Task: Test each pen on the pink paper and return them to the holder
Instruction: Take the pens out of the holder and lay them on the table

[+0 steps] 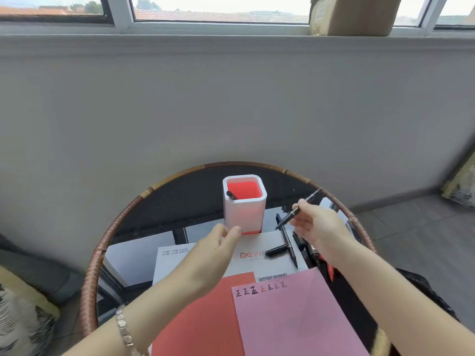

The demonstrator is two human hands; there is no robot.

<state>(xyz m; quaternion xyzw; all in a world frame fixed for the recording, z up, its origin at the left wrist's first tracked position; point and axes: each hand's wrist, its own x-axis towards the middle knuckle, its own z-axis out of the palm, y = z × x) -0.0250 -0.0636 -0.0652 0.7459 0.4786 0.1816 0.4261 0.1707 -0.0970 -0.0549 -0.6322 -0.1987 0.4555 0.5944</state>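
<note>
A white square pen holder (244, 211) with a red inside stands at the middle of the round table, with one black pen (231, 195) leaning in its left corner. My right hand (317, 224) grips a black pen (299, 209) held slanted in the air to the right of the holder. My left hand (218, 250) hovers just in front of the holder's base, fingers curled, holding nothing. The pink paper (295, 319) lies at the front right with a row of test marks along its top edge. More black pens (285, 242) lie on the white sheet behind it.
The round glass table has a woven rattan rim (90, 276). A white printed sheet (174, 255) and a red sheet (205, 322) lie under the pink paper. Red and black pens (324, 260) lie near my right wrist. A grey wall stands behind the table.
</note>
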